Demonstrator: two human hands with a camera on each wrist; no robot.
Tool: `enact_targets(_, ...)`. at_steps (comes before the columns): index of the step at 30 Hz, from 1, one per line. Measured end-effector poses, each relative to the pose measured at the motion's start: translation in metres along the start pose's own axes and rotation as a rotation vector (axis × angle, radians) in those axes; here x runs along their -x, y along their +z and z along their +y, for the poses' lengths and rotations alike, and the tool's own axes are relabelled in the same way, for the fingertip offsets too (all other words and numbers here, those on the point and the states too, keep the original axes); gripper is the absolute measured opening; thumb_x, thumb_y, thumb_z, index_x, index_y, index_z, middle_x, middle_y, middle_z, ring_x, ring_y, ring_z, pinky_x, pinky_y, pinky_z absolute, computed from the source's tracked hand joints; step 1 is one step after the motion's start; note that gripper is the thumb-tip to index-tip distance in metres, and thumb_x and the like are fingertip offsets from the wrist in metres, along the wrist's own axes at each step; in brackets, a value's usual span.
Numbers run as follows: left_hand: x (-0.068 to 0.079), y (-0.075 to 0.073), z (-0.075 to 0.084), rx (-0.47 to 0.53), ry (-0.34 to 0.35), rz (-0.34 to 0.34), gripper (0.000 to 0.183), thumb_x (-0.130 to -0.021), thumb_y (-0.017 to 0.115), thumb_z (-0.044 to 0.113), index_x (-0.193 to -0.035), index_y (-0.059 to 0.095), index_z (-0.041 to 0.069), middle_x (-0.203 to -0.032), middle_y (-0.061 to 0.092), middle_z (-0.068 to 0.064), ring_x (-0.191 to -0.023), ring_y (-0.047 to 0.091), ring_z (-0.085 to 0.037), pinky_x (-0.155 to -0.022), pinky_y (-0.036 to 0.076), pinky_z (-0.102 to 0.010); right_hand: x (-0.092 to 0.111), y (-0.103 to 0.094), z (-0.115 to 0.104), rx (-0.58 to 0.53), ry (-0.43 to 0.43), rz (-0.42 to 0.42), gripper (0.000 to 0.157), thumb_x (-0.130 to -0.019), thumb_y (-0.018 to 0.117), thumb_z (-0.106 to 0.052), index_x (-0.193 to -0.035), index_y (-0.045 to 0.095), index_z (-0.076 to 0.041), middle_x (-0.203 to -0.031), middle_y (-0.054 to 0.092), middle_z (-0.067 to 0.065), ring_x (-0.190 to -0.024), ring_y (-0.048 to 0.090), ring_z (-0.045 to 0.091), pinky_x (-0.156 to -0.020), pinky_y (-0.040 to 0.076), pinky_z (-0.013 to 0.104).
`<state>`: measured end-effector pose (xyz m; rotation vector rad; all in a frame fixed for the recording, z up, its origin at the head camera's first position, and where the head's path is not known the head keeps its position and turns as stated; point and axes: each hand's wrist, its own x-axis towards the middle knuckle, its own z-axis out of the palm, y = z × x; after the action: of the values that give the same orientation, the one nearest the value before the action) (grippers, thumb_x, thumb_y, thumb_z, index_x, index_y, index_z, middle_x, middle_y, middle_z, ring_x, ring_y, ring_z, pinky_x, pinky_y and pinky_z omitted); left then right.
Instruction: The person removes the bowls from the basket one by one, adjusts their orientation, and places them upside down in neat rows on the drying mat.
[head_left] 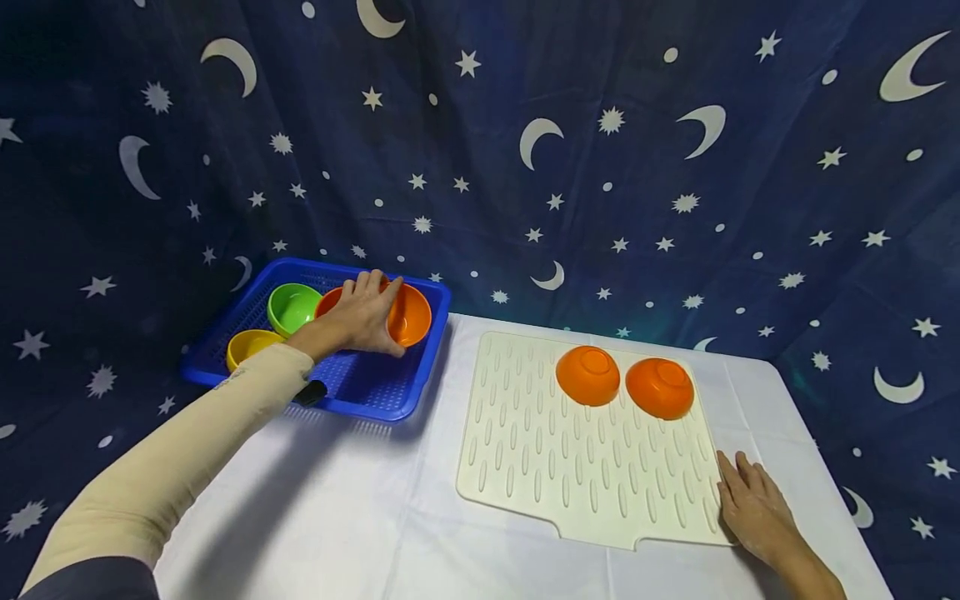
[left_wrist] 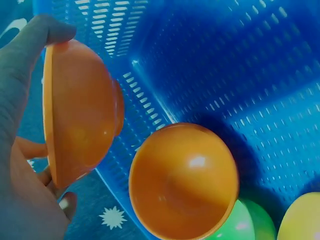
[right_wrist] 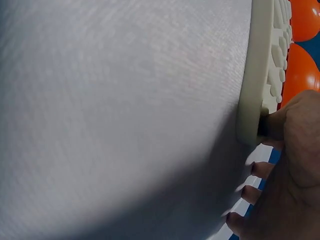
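Note:
In the head view my left hand (head_left: 363,318) grips an orange bowl (head_left: 411,317) at the right side of the blue basket (head_left: 431,362). The left wrist view shows that bowl (left_wrist: 82,115) tipped on its side, thumb at one end of its rim and fingers at the other. Beside it in the basket sit another orange bowl (left_wrist: 182,182), a green bowl (head_left: 291,307) and a yellow bowl (head_left: 249,345). My right hand (head_left: 757,510) rests at the right edge of the cream ridged mat (head_left: 525,450), fingers extended, its thumb against the mat's edge in the right wrist view.
Two orange bowls (head_left: 587,375) lie upside down side by side near the mat's back right corner. A white cloth (head_left: 322,508) covers the table under basket and mat. Behind hangs a dark blue curtain (head_left: 480,125) with moons and stars.

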<state>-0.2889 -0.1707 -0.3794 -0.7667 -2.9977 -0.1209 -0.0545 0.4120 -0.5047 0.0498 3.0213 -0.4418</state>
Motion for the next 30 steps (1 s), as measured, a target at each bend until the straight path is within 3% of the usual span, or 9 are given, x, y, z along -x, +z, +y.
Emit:
enact_targets(6,0.009,-0.007,0.005,0.003,0.023,0.079,0.123,-0.059,0.088,0.058,-0.152,0.037,-0.004,-0.131,0.039,-0.029,-0.116,0.036,-0.045,-0.089,0.032,-0.056,0.001,-0.003,-0.001,-0.021,0.013,-0.015,0.055,-0.110,0.029,-0.022,-0.153,0.021,0.011,-0.147,0.014,0.046,-0.134,0.009,0.068,-0.106,0.009,0.075)
enact_targets(21,0.027,-0.016,0.029,0.047,0.115,0.180,0.120,-0.061,0.087,0.054,-0.154,0.035,0.000,-0.140,0.037,-0.026,-0.124,0.034,-0.043,-0.097,0.026,-0.063,0.001,-0.001,0.000,-0.041,0.016,-0.014,0.055,-0.110,0.027,-0.022,-0.154,0.017,0.010,-0.147,0.012,0.047,-0.135,0.007,0.069,-0.106,0.007,0.076)
enact_targets(30,0.034,-0.012,0.040,-0.004,0.181,0.274,0.122,-0.060,0.089,0.055,-0.154,0.035,0.000,-0.142,0.037,-0.027,-0.127,0.035,-0.045,-0.096,0.027,-0.064,0.000,0.000,0.002,-0.058,0.013,-0.020,0.055,-0.110,0.028,-0.023,-0.153,0.020,0.011,-0.148,0.013,0.047,-0.135,0.008,0.069,-0.106,0.009,0.075)
